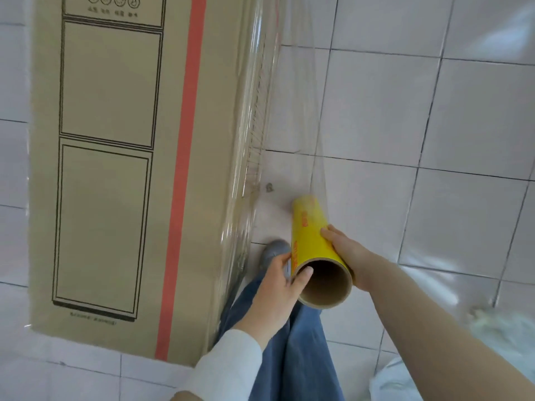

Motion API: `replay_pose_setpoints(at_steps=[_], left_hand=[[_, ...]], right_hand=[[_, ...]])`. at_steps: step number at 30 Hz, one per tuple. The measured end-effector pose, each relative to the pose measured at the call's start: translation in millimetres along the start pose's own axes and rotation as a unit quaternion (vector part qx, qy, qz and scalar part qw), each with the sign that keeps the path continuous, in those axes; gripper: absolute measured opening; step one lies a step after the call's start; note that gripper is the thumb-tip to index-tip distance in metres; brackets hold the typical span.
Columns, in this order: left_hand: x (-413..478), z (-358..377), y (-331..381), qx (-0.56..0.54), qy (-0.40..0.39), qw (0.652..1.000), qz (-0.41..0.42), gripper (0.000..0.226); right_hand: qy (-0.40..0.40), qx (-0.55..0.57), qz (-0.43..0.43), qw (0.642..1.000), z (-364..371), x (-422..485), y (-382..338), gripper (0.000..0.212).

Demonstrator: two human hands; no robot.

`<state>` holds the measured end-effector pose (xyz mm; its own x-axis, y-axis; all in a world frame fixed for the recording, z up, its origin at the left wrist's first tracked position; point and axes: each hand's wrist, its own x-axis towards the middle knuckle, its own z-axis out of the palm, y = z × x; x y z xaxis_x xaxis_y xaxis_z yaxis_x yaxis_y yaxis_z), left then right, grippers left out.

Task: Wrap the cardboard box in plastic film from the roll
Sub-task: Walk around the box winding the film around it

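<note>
Cardboard box (115, 198), tall and upright on the tiled floor (434, 111), fills the 9 o'clock half of the view. Its face carries a black line drawing of stacked panels, and a red stripe (185, 169) runs down it near the 3 o'clock edge. Plastic film (289, 96) already lies in shiny, wrinkled layers over that edge. From there a clear sheet stretches away from the box towards 5 o'clock, down to the roll (311, 233).

The roll is yellow with orange print and a brown cardboard core. Its open end faces the camera, at about 5 o'clock from the centre of the view, just beside the box's lower corner and not touching it. Both hands hold it. The left hand (278, 282) grips the near end from the roll's 9 o'clock side, thumb hooked over the rim of the core. The right hand (347, 253) clasps the yellow body from its 3 o'clock side, fingers curled onto the top.

A white sleeve (228, 363) covers the left forearm; the right forearm is bare. Blue jeans (301, 357) and a grey shoe (273, 250) show below the roll, the shoe close to the foot of the box. At 4 o'clock lies something white and blurred (506, 328) that I cannot make out.
</note>
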<state>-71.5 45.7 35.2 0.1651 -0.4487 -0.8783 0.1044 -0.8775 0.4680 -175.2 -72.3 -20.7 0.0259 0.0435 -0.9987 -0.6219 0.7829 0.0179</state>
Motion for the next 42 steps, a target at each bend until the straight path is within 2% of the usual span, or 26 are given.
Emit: replay_pose_setpoints(at_steps=[2, 3, 5, 8, 11, 16, 19, 21, 23, 24, 25, 27, 29, 30, 33, 36, 38, 40, 42], left_hand=[[9.1, -8.4, 11.5, 0.049, -0.024, 0.998, 0.015, 0.09], [14.7, -11.8, 19.0, 0.091, -0.05, 0.994, 0.027, 0.096], [24.7, -16.0, 30.9, 0.187, -0.112, 0.974, 0.053, 0.087], [24.7, -14.5, 25.9, 0.225, -0.113, 0.966, 0.061, 0.073], [4.3, -14.9, -5.1, 0.145, -0.056, 0.986, 0.06, 0.059], [-42.1, 17.5, -62.0, 0.007, 0.043, 0.999, 0.029, 0.034], [-62.5, 30.2, -75.8, 0.045, 0.047, 0.998, -0.008, 0.02], [-64.9, 19.8, -83.6, 0.077, 0.013, 0.997, -0.007, 0.032], [-55.7, 2.8, -83.7, 0.067, -0.015, 0.998, 0.003, 0.078], [-46.8, -5.3, -81.0, 0.079, -0.035, 0.996, 0.009, 0.095], [-36.3, -10.9, -76.1, 0.118, -0.066, 0.991, 0.02, 0.101], [-15.8, -16.2, -66.1, 0.217, -0.132, 0.965, 0.067, 0.094], [-7.3, -18.7, -59.5, 0.26, -0.133, 0.952, 0.089, 0.076], [-7.7, -20.8, -61.7, 0.247, -0.116, 0.957, 0.093, 0.069], [-28.1, -23.6, -86.0, 0.16, -0.054, 0.981, 0.097, 0.054], [-57.0, -8.8, -110.2, 0.024, 0.022, 0.996, 0.079, 0.033], [-73.4, 5.8, -125.9, -0.003, 0.046, 0.998, 0.044, 0.022], [-85.2, 12.9, -140.9, -0.004, 0.047, 0.999, 0.015, 0.024], [-90.8, 10.7, -153.3, -0.001, 0.02, 1.0, -0.001, 0.037]], right_hand=[[-0.01, -0.016, 0.024, 1.0, 0.0, 2.1, 1.9, 0.058], [-0.012, -0.034, 0.029, 0.999, 0.3, 2.3, 2.2, 0.056], [-0.02, -0.039, 0.03, 0.999, 0.6, 3.6, 3.5, 0.053], [-0.013, -0.006, 0.016, 1.0, -4.5, 2.6, 10.0, 0.052], [0.018, 0.011, -0.01, 1.0, -11.7, -7.7, 29.8, 0.045], [-0.044, 0.112, -0.025, 0.992, 14.9, -12.4, 63.6, 0.055], [-0.023, 0.071, -0.041, 0.996, 29.5, -7.0, 72.7, 0.064], [-0.03, 0.053, -0.014, 0.998, 32.4, -1.6, 79.9, 0.06], [-0.033, 0.025, 0.026, 0.999, 36.1, 1.5, 88.4, 0.066], [-0.028, 0.012, 0.036, 0.999, 38.7, 3.0, 91.9, 0.067], [-0.025, 0.017, 0.039, 0.999, 42.7, 2.3, 93.8, 0.066], [-0.038, 0.08, 0.029, 0.996, 46.8, 4.3, 97.5, 0.06], [-0.057, 0.126, 0.008, 0.99, 44.8, 8.9, 104.0, 0.054], [-0.061, 0.137, 0.007, 0.989, 42.7, 7.6, 108.3, 0.054], [-0.009, 0.134, 0.013, 0.991, 41.7, 3.3, 129.2, 0.049], [-0.032, 0.2, 0.017, 0.979, 58.0, -3.6, 138.7, 0.059], [-0.039, 0.194, -0.012, 0.98, 68.3, -5.3, 138.1, 0.06], [-0.035, 0.138, -0.038, 0.989, 73.9, -7.9, 138.6, 0.061], [-0.036, 0.079, -0.031, 0.996, 77.7, -7.7, 143.8, 0.058]])
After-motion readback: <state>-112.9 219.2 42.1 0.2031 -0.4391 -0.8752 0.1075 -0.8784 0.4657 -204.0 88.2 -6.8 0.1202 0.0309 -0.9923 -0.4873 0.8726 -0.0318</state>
